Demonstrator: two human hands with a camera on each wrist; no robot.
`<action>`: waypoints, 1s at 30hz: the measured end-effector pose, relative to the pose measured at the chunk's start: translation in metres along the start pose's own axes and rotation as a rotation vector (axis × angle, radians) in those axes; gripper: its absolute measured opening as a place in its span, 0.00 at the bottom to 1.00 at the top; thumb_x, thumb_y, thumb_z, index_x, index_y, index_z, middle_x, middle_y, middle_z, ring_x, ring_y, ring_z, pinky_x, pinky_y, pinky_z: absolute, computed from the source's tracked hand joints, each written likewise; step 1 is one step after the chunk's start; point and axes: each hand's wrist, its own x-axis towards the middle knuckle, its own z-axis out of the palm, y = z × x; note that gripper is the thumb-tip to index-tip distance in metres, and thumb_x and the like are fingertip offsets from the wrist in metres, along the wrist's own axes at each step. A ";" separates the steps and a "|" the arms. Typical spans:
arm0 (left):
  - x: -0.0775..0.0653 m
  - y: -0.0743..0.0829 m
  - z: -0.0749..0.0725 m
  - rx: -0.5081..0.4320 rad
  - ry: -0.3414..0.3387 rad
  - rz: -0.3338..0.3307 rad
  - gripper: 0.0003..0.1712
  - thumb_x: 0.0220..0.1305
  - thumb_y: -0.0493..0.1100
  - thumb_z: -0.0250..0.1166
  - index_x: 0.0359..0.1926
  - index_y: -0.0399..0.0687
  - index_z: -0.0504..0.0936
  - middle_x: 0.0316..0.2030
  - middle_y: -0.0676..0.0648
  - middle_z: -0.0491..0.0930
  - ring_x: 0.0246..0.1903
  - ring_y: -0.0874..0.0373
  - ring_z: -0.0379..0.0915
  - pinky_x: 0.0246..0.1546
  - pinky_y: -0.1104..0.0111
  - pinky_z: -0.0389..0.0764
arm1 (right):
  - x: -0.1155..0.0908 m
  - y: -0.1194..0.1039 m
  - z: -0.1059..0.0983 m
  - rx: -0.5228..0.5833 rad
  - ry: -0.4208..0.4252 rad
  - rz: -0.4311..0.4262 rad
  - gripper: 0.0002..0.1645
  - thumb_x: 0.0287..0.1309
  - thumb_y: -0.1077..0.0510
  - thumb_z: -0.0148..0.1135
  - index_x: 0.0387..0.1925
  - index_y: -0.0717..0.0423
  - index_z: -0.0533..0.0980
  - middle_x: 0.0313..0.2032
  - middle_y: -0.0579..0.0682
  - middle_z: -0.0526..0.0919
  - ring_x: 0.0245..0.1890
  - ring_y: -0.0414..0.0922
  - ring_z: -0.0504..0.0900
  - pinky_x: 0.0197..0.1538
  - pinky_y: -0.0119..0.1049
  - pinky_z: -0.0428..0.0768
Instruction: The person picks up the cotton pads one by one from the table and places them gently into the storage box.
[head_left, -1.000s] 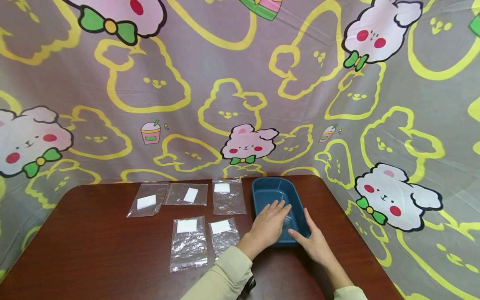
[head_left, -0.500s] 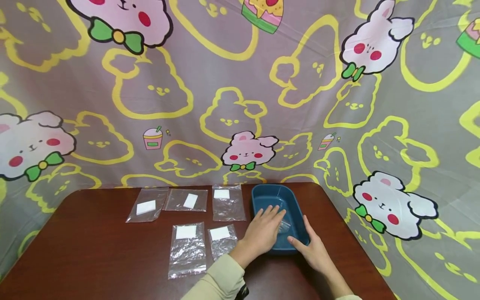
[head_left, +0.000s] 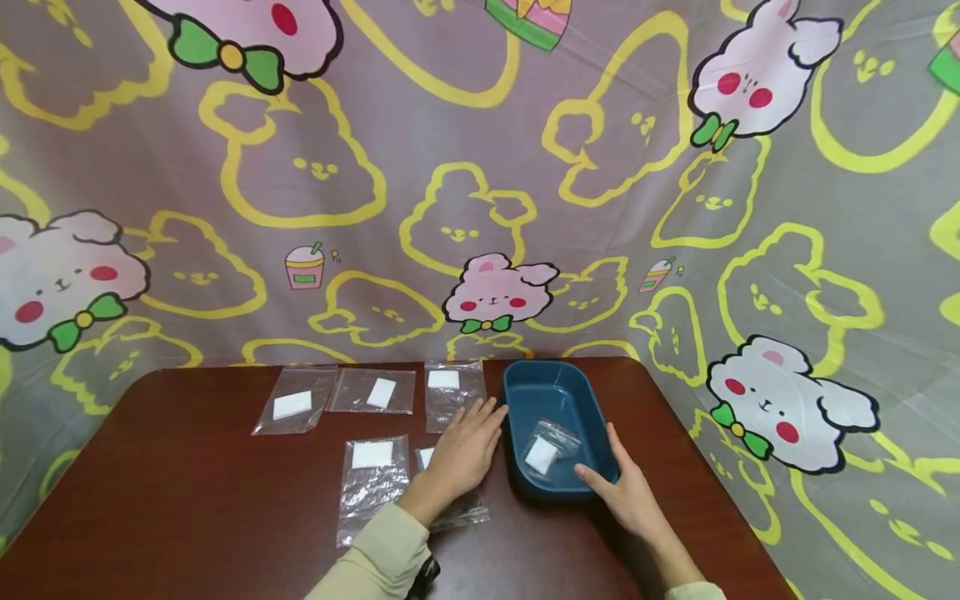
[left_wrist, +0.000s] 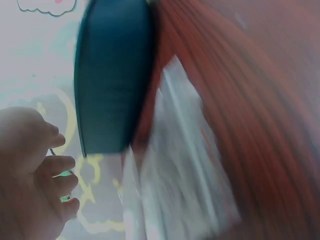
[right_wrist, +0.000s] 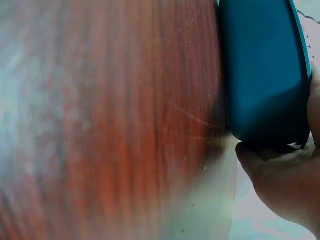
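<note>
A dark blue plastic tub [head_left: 525, 392] stands at the right of the table in the head view. In it lies a small clear zip bag [head_left: 557, 437] with a white label. My right hand [head_left: 633, 492] grips the tub's near right corner, thumb over the rim and fingers along the outer side. Just left of the tub, my left hand [head_left: 459, 450] reaches across a clear bag [head_left: 465, 512], which it partly hides. The fingers of this hand are extended and hold nothing. In the left wrist view that hand [left_wrist: 30, 170] appears beside the tub [left_wrist: 115, 80].
Several more clear bags with white labels lie flat, among them a front bag [head_left: 372, 492], a back left bag [head_left: 294, 404], a back middle bag [head_left: 382, 392] and one near the tub [head_left: 444, 380]. The brown table [head_left: 195, 483] meets a cartoon-printed curtain [head_left: 360, 250] behind and at right.
My left hand has come out of the tub and moved left over the table bags. The labelled bag in the tub now shows uncovered. My right hand stays on the tub's corner.
</note>
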 end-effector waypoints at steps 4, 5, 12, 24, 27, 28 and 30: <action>-0.010 -0.022 -0.004 -0.006 0.015 -0.012 0.25 0.78 0.44 0.52 0.71 0.44 0.71 0.69 0.37 0.68 0.70 0.39 0.61 0.70 0.45 0.60 | 0.001 0.000 0.000 -0.001 0.000 -0.001 0.63 0.60 0.38 0.69 0.81 0.51 0.41 0.78 0.61 0.46 0.76 0.62 0.47 0.72 0.65 0.52; -0.014 -0.028 -0.006 -0.012 0.017 -0.017 0.25 0.78 0.43 0.52 0.70 0.42 0.71 0.69 0.36 0.68 0.69 0.38 0.61 0.70 0.44 0.60 | 0.001 0.000 0.000 -0.002 -0.002 0.001 0.63 0.60 0.38 0.69 0.81 0.51 0.41 0.78 0.61 0.46 0.76 0.62 0.47 0.72 0.65 0.52; -0.039 -0.067 -0.018 0.005 0.033 -0.075 0.24 0.76 0.42 0.54 0.69 0.39 0.72 0.68 0.33 0.68 0.69 0.35 0.62 0.70 0.42 0.59 | 0.001 -0.003 0.001 0.000 -0.003 -0.004 0.62 0.60 0.39 0.69 0.81 0.52 0.41 0.78 0.62 0.46 0.76 0.62 0.47 0.72 0.65 0.52; -0.091 -0.112 -0.035 -0.021 0.008 -0.173 0.27 0.76 0.43 0.56 0.70 0.38 0.70 0.70 0.32 0.65 0.71 0.35 0.56 0.70 0.40 0.57 | 0.003 -0.002 -0.001 -0.014 0.001 -0.025 0.62 0.61 0.39 0.69 0.81 0.52 0.41 0.78 0.63 0.47 0.76 0.64 0.49 0.72 0.65 0.53; -0.099 -0.114 -0.039 -0.029 0.003 -0.172 0.28 0.75 0.43 0.58 0.70 0.37 0.70 0.70 0.31 0.65 0.71 0.33 0.56 0.69 0.40 0.56 | 0.003 -0.001 -0.002 -0.011 0.006 -0.031 0.62 0.61 0.39 0.69 0.81 0.53 0.41 0.78 0.63 0.47 0.75 0.64 0.49 0.72 0.65 0.53; -0.101 -0.114 -0.039 -0.031 -0.003 -0.169 0.28 0.74 0.43 0.58 0.70 0.37 0.70 0.70 0.31 0.65 0.71 0.33 0.56 0.69 0.40 0.56 | 0.003 0.000 -0.001 -0.011 0.007 -0.032 0.62 0.61 0.40 0.69 0.81 0.53 0.41 0.78 0.63 0.47 0.76 0.63 0.49 0.72 0.65 0.53; -0.104 -0.114 -0.041 -0.041 -0.021 -0.166 0.29 0.74 0.44 0.60 0.71 0.36 0.69 0.70 0.31 0.64 0.71 0.33 0.55 0.70 0.40 0.56 | 0.003 0.000 -0.001 -0.010 0.007 -0.032 0.62 0.61 0.40 0.69 0.80 0.53 0.41 0.78 0.63 0.47 0.76 0.63 0.49 0.72 0.65 0.53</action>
